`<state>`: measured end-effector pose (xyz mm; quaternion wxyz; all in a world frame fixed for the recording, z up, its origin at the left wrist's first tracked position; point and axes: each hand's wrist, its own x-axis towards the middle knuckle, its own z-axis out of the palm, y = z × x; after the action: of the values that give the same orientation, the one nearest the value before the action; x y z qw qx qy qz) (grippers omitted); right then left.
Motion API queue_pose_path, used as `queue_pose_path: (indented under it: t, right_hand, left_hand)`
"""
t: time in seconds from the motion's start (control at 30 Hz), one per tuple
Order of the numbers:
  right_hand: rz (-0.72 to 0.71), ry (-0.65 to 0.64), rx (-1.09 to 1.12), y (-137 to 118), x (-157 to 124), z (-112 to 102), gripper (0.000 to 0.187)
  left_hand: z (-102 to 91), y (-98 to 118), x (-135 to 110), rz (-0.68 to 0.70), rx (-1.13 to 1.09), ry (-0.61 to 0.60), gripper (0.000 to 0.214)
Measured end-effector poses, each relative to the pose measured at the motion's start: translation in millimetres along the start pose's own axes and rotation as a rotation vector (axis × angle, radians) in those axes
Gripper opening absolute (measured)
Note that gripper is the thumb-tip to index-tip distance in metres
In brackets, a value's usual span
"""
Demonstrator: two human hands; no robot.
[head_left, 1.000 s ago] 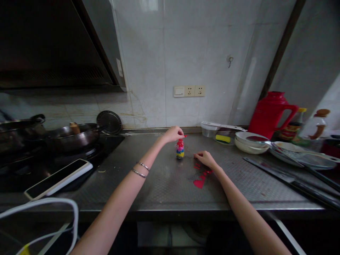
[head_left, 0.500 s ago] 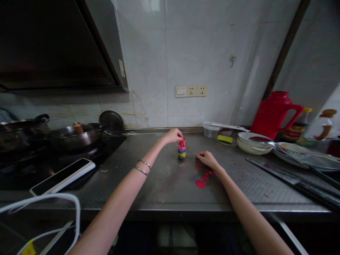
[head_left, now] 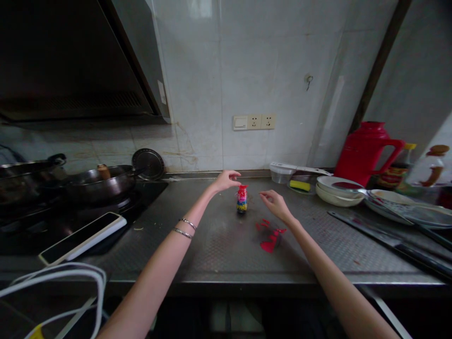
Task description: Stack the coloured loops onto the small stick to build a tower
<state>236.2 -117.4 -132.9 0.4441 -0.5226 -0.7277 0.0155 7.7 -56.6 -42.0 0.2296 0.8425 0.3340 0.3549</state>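
A small clear bottle (head_left: 242, 201) stands upright on the metal counter (head_left: 219, 240), filled with yellow, blue, pink and red bits in layers, with red at its mouth. Just above and left of that mouth is my left hand (head_left: 226, 181), thumb and fingers apart and nothing seen between them. To the right of the bottle, my right hand (head_left: 276, 205) is raised with its fingertips pinched together; what they hold, if anything, is too small to make out. Red paper scraps (head_left: 269, 245) lie on the counter below my right hand.
At left are a phone on a white block (head_left: 84, 239), white cables (head_left: 70, 273) and pans (head_left: 100, 184) on the stove. To the right stand stacked bowls (head_left: 339, 195), a knife (head_left: 370, 233), a yellow sponge (head_left: 300, 186) and a red thermos (head_left: 363, 153).
My left fingers have parted and come off the red at the bottle's mouth. My right hand has lifted from the counter by the scraps toward the bottle's height.
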Motion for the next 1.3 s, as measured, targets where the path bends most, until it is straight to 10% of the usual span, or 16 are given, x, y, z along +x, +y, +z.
queue_pose_path:
  t: [0.27,0.57,1.3]
  right_hand:
    - [-0.212,-0.081,-0.052,-59,22,-10,0.038]
    - [-0.197,-0.162,-0.185,-72,35,-7,0.050]
    - [-0.019,-0.449,-0.368,-89,68,-5,0.068]
  left_hand:
    - [31.8,-36,-25,-0.216,-0.310,-0.005,0.074]
    - [70.7,-33,-42,-0.179,-0.289,0.023,0.044]
    - [84.2,-49,-47,-0.101,-0.167,0.074,0.031]
